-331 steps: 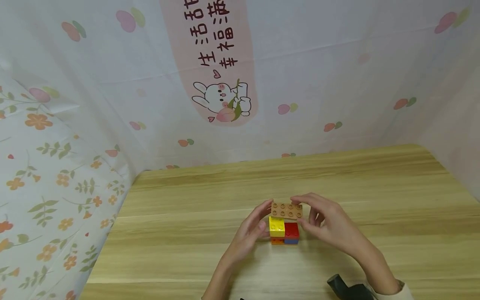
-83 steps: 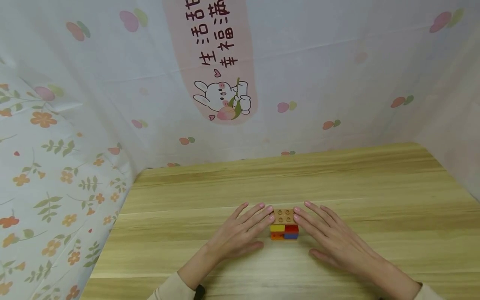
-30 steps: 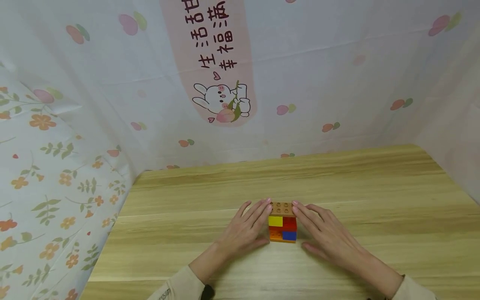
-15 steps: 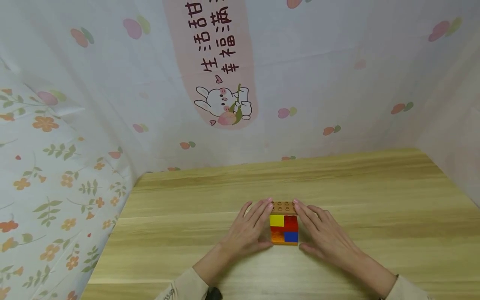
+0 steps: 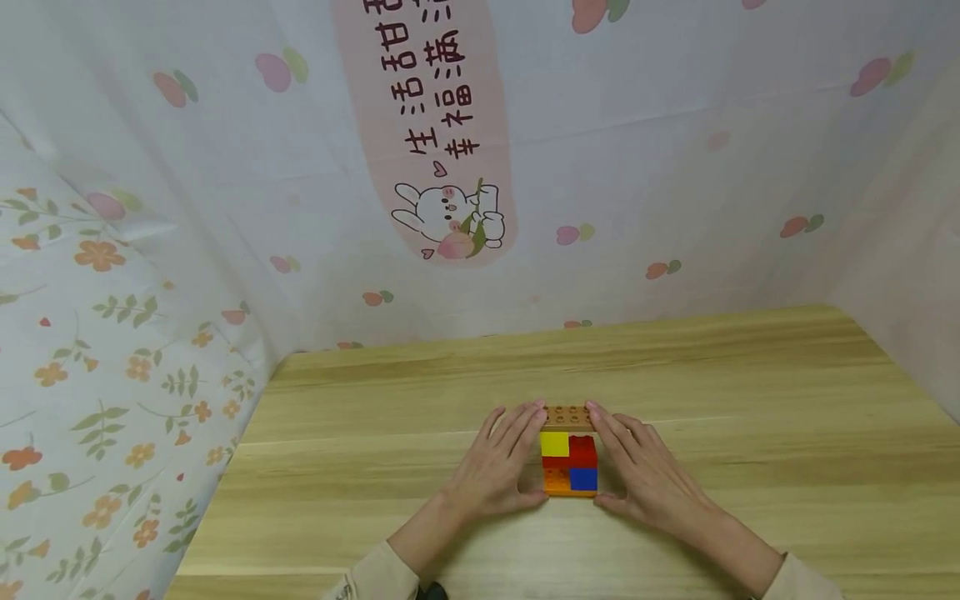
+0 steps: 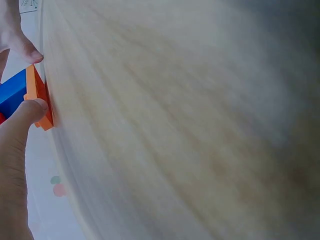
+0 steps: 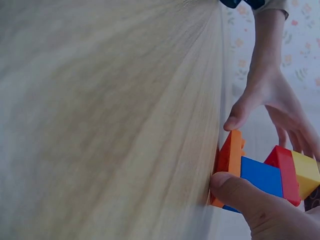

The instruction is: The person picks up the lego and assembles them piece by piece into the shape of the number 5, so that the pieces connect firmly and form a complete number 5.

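Note:
A small stack of toy building blocks stands on the table between my hands. A brown studded brick (image 5: 566, 417) lies on top, over a yellow block (image 5: 555, 444), a red brick (image 5: 582, 454), a blue block (image 5: 584, 478) and an orange base plate (image 5: 557, 482). My left hand (image 5: 491, 467) grips the stack's left side, fingertips on the brown brick and thumb low on the base plate. On the opposite side, my right hand (image 5: 651, 475) grips it likewise. In the right wrist view its thumb (image 7: 231, 189) presses the orange plate's edge. Palms hide the stack's sides.
The wood-grain table (image 5: 360, 433) extends around the stack. Behind it hangs a white printed cloth (image 5: 637, 167), with a flowered cloth (image 5: 112, 400) along the left. Beige sleeves (image 5: 378, 575) lie at the near edge.
Earlier, both hands lowered the brown brick onto the stack, then laid flat fingers on it. Since then the thumbs have closed in on the base plate and more of the stack's front shows.

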`<state>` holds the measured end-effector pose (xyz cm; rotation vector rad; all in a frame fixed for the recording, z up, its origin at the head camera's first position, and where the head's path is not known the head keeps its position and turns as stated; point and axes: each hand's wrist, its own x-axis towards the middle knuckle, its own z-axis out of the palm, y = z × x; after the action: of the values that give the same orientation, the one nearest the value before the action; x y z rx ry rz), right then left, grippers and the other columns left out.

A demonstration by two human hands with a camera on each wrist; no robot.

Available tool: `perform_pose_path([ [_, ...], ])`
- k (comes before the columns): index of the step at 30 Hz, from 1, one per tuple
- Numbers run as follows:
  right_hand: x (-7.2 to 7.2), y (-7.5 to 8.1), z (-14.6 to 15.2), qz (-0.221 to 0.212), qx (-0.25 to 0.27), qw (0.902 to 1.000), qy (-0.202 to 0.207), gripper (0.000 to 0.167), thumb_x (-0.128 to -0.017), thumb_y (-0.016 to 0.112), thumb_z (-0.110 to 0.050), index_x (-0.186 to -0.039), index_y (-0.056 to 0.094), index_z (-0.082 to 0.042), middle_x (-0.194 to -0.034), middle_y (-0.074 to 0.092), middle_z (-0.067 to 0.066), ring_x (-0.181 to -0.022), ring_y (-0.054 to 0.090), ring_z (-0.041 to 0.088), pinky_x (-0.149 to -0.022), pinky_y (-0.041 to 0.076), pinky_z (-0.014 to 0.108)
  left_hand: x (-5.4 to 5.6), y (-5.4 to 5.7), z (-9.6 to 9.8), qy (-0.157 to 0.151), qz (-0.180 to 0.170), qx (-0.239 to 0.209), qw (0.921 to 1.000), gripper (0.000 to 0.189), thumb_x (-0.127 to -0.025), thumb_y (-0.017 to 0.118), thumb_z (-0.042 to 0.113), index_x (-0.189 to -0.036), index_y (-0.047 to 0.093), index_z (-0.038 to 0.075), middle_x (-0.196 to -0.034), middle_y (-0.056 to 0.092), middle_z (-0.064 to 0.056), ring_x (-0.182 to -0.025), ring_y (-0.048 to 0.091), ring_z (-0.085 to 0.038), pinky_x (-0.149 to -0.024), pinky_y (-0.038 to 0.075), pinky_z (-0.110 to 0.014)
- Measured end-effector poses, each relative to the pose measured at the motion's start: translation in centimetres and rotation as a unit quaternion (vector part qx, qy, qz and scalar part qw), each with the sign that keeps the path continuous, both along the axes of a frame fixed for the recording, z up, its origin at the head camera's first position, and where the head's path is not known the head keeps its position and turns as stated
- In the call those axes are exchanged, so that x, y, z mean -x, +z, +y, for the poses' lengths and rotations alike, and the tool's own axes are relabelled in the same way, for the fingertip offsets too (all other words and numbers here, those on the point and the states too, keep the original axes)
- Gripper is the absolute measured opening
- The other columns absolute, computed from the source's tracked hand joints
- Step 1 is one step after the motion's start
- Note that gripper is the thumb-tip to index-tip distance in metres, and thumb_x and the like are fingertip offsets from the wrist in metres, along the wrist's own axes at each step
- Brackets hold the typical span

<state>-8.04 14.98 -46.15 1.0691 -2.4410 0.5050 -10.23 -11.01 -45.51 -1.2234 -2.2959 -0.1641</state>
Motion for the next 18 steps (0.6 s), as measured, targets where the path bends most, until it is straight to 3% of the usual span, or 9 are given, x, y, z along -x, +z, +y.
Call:
perform_pose_path([
  [11,0.22,-0.02,0.01,-0.007,0.000,1.0000,-0.004,0.119,-0.057,0.086,-0.039,-0.145,0.019,0.002,-0.151,0.022,0.010,-0.113,0.040,0.030,-0.092,0.033,0.042,0.01,0.03,0.13,0.012,-0.013,0.003,0.9998,0.115,-0.060,0.075,0.058,-0.141,0.022,-0.003,-0.150,0.021,-0.014,-0.135,0.024,-0.025,-0.103,0.029,-0.048],
  [18,0.45,0.12,0.09,-0.011,0.009,0.9999,-0.001,0.117,-0.058,0.085,-0.041,-0.145,0.019,0.002,-0.151,0.023,0.010,-0.112,0.041,0.028,-0.092,0.035,0.042,0.01,0.36,0.26,0.019,-0.035,0.007,0.9992,0.114,-0.062,0.075,0.057,-0.143,0.019,-0.001,-0.151,0.020,-0.012,-0.136,0.023,-0.025,-0.105,0.026,-0.047],
])
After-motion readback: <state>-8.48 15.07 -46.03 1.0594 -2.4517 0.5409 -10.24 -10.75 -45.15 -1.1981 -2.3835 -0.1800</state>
